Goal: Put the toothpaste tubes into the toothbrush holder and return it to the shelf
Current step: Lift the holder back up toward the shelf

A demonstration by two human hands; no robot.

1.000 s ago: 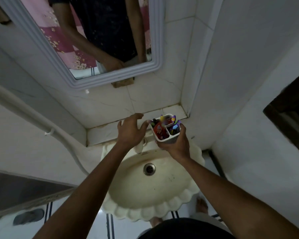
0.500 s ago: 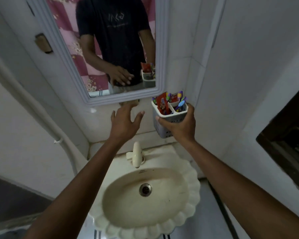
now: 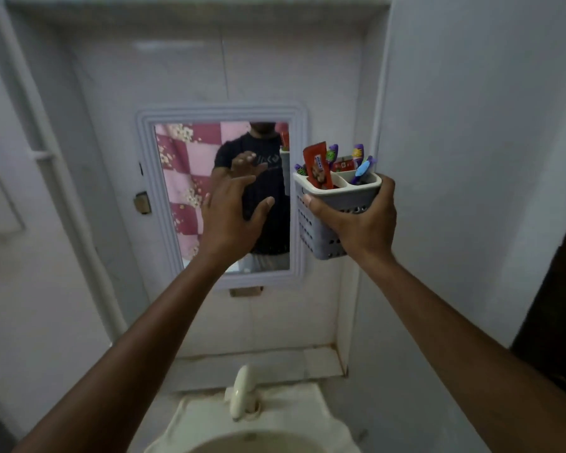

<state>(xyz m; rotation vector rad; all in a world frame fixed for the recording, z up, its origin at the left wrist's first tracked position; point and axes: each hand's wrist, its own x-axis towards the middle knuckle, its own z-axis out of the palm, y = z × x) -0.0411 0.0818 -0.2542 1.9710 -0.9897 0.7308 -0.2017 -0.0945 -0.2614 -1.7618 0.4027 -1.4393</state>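
The wall mirror [image 3: 223, 194] fills the space behind the left hand [image 3: 232, 217], and the pale sink [image 3: 252, 429] with its tap [image 3: 241, 392] sits far below both sets of fingers. A ledge runs across the top of the recess, high above the hands; whether that is the shelf meant cannot be told from here.

The right hand [image 3: 356, 223] is raised beside the mirror's right edge, its fingers [image 3: 317, 207] wrapped around the grey perforated toothbrush holder [image 3: 321, 237], which stays upright in the air. The left hand's fingers [image 3: 239, 188] are spread wide and hold nothing, just left of the holder without touching it.

Inside the holder, above the gripping fingers, stand the red toothpaste tubes [image 3: 317, 166] and several purple and blue toothbrushes [image 3: 361, 168], so the loading part looks done.

The risk now is the lift. The tall tube leans out over the rim, and a tilt of the holder could spill it toward the sink. A one-handed grip low on the slick plastic could also slip during the reach.
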